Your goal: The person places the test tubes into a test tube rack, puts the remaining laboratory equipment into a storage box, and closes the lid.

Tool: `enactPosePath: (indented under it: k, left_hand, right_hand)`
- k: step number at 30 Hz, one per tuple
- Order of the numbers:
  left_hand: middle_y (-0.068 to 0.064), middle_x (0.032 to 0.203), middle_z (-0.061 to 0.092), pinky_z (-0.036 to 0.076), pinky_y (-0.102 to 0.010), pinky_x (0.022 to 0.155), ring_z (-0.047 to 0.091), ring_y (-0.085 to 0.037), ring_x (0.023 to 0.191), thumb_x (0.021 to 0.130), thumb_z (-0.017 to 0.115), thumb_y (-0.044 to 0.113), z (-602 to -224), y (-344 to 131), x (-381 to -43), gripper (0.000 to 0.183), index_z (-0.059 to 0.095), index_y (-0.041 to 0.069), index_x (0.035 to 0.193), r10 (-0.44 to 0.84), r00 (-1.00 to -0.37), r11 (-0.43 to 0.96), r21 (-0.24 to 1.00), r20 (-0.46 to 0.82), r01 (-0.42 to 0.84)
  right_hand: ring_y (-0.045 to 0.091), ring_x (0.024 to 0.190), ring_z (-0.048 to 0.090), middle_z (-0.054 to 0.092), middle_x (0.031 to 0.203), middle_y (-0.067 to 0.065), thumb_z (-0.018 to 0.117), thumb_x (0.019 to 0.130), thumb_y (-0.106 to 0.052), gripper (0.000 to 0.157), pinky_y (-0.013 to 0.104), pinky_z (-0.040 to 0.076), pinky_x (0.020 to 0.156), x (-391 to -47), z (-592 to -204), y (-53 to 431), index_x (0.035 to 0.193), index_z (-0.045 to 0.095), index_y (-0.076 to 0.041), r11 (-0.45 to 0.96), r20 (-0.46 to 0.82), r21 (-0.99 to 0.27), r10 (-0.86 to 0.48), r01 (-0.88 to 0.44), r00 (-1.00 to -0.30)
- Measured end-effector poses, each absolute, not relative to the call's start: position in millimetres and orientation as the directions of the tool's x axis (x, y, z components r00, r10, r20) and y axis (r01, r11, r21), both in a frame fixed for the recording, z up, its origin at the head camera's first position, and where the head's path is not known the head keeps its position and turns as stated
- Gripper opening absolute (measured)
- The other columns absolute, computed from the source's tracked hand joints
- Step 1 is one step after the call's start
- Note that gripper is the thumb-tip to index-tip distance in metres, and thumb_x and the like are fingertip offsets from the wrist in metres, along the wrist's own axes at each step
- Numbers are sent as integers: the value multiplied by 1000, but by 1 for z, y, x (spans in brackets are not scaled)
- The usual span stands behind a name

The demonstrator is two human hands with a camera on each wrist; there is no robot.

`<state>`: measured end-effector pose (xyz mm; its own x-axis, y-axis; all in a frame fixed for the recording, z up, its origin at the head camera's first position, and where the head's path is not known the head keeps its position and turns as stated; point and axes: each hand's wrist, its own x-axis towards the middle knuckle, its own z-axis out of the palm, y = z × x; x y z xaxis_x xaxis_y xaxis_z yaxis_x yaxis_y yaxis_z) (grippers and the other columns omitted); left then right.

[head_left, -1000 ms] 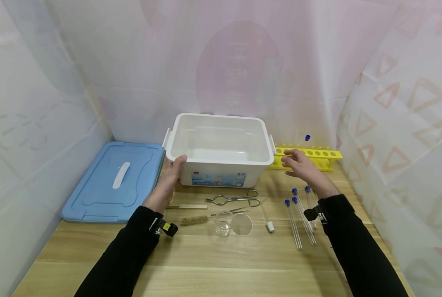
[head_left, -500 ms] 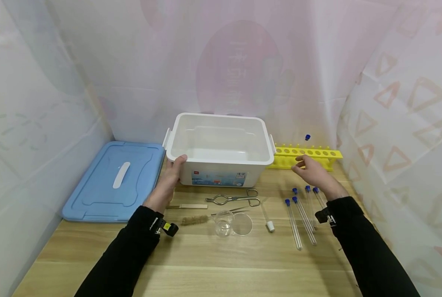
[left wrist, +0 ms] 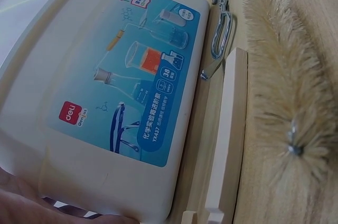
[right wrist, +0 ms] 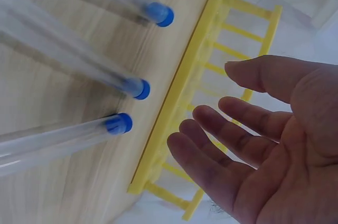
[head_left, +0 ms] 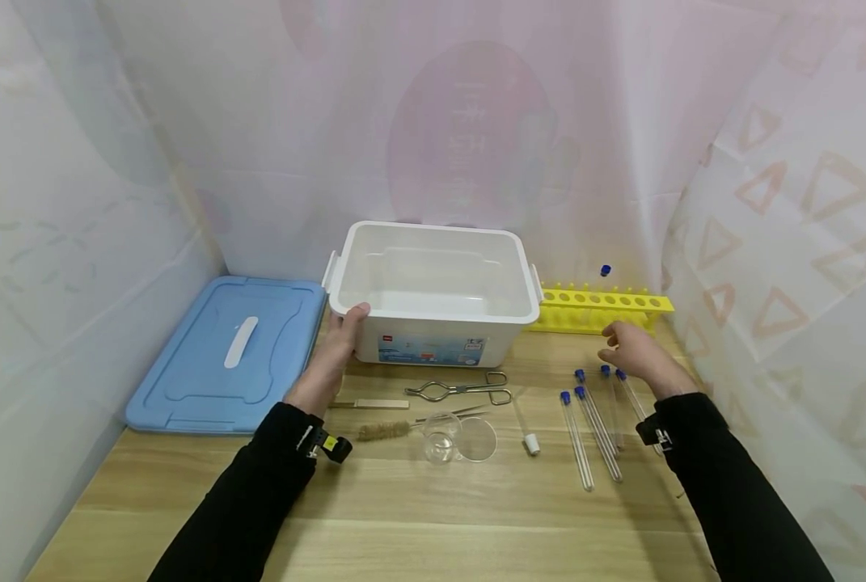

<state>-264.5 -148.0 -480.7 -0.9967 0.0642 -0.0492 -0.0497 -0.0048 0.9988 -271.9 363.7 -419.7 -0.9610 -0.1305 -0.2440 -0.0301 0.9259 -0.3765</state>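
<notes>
At the left front corner of the white plastic storage box (head_left: 443,317), my left hand (head_left: 325,368) grips the wall, its thumb over the rim. The left wrist view shows the box's printed label (left wrist: 132,76) close up, with part of that hand at the lower left. My right hand (head_left: 639,356) hovers in front of the yellow test tube rack (head_left: 658,305), holding nothing. Its fingers are loosely bent in the right wrist view. Several clear test tubes (head_left: 576,440) with blue caps (right wrist: 120,123) lie on the table below and left of this hand.
A blue lid (head_left: 207,364) lies left of the box. In front are metal tongs (head_left: 458,390), a wooden stick-like piece (head_left: 380,404), a bristle brush (head_left: 383,431), a glass beaker (head_left: 438,447), a round glass piece (head_left: 478,453) and a white-ended dropper (head_left: 531,443). A blue cap (head_left: 605,270) shows behind the rack.
My right hand has moved to the right and slightly down, from beside the box to the front of the rack. The left hand keeps its grip on the box.
</notes>
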Motion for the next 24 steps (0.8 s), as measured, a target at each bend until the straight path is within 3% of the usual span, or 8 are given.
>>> enactPosePath:
  k: [7, 14, 24]
  left_hand:
    - [-13, 196, 5, 11, -81, 145, 12, -42, 182, 115, 51, 64, -479, -149, -261, 95, -5, 38, 187, 70, -995, 11, 998, -68, -67]
    - [-17, 195, 4, 11, -81, 145, 12, -44, 181, 115, 50, 63, -480, -148, -263, 96, -6, 34, 188, 60, -996, 11, 998, -60, -60]
    - [-14, 195, 7, 11, -80, 145, 13, -43, 181, 115, 50, 62, -482, -149, -264, 93, -1, 35, 187, 64, -997, 7, 999, -33, -32]
  right_hand:
    - [64, 128, 67, 62, 143, 50, 65, 116, -5, 52, 66, 62, 106, -268, -427, 375, 155, 50, 26, 946, -279, -324, -107, -12, -954]
    - [60, 120, 72, 68, 133, 49, 68, 112, -1, 49, 62, 64, 99, -268, -436, 387, 149, 54, 27, 954, -280, -298, -109, -21, -954]
    - [63, 135, 65, 60, 149, 50, 70, 109, 2, 56, 66, 61, 108, -268, -451, 398, 155, 49, 25, 959, -359, -282, -86, 21, -929]
